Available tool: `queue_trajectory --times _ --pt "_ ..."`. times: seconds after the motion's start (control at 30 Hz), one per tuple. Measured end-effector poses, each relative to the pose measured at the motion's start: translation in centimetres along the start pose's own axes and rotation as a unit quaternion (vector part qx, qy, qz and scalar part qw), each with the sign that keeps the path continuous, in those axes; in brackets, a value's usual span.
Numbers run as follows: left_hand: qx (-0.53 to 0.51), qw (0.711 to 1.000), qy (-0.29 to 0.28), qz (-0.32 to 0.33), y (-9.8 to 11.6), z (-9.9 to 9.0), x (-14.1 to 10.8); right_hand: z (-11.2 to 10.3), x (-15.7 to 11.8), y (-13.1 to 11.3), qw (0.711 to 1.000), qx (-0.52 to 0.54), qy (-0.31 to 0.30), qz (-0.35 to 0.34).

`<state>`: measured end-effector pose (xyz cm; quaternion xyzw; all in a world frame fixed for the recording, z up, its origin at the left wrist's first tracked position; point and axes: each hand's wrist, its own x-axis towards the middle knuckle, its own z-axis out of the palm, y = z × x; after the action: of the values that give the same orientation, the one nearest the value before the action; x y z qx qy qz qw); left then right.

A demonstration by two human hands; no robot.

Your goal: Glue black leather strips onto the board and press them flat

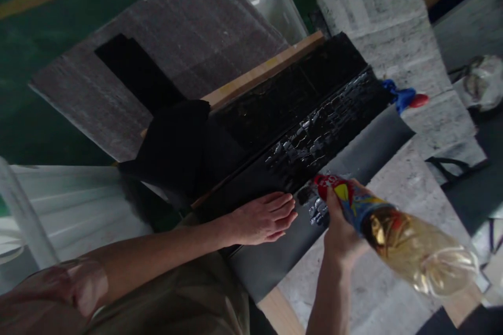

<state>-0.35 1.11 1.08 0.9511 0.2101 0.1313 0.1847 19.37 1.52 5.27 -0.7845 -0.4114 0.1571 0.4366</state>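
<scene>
A long black sheet point(251, 188) lies slantwise across the middle, with shiny wet liquid point(310, 136) in streaks along its upper right part. My left hand point(267, 218) rests flat on the sheet, its fingers stretched out toward the liquid. In my right hand point(341, 220) is a clear plastic bottle point(416, 246) with a coloured label and yellowish contents. The bottle is tilted, its red top end low over the sheet beside a small wet patch point(317, 212). Above the sheet runs a wooden strip point(267, 69).
A grey board point(188, 26) with a black strip point(137, 73) is at the upper left. Behind it stands a white bin point(275, 2). A blue and red item point(403, 97) sits on stained cardboard point(393, 26) at the right.
</scene>
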Motion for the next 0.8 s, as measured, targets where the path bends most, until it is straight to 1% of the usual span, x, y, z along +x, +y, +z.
queue_trajectory --times 0.1,0.13,0.17,0.2,0.27,0.37,0.43,0.5,0.6,0.67,0.73,0.8 --pt "-0.004 1.000 0.007 0.002 0.0 0.0 0.0 1.4 4.7 0.4 0.994 0.055 0.097 -0.002" --pt "-0.005 1.000 0.011 0.003 0.0 0.1 0.0 1.4 5.6 0.3 0.991 0.071 0.114 -0.002" --pt "-0.006 1.000 0.014 0.004 -0.1 0.1 -0.1 1.2 6.0 0.1 0.989 0.085 0.121 0.002" --pt "-0.007 1.000 0.017 0.004 -0.1 0.1 -0.1 0.7 5.7 -0.1 0.989 0.094 0.118 0.008" --pt "-0.007 1.000 0.018 0.002 0.0 0.2 -0.1 -0.6 3.6 -0.6 0.992 0.091 0.084 0.027" --pt "-0.007 1.000 0.017 -0.003 0.0 0.2 -0.1 -2.5 -0.7 -0.9 0.999 0.030 -0.004 0.030" --pt "-0.006 1.000 0.016 -0.005 0.1 0.2 -0.1 -2.7 -2.0 -0.7 0.999 0.003 -0.036 0.016" --pt "-0.003 1.000 0.016 -0.004 0.1 0.2 0.0 -1.7 -1.1 -0.3 1.000 0.017 -0.021 0.007" --pt "0.001 1.000 0.017 -0.005 0.1 0.2 0.0 0.8 3.0 0.0 0.995 0.084 0.044 0.007" --pt "0.001 1.000 0.023 -0.009 0.1 0.1 0.0 1.8 5.3 -0.3 0.989 0.122 0.087 0.008" --pt "-0.001 1.000 0.025 -0.009 0.1 0.1 0.0 1.5 5.7 -0.9 0.987 0.124 0.101 0.016" --pt "-0.002 1.000 0.023 -0.006 0.1 0.1 0.0 0.3 4.2 -1.6 0.993 0.090 0.068 0.027"
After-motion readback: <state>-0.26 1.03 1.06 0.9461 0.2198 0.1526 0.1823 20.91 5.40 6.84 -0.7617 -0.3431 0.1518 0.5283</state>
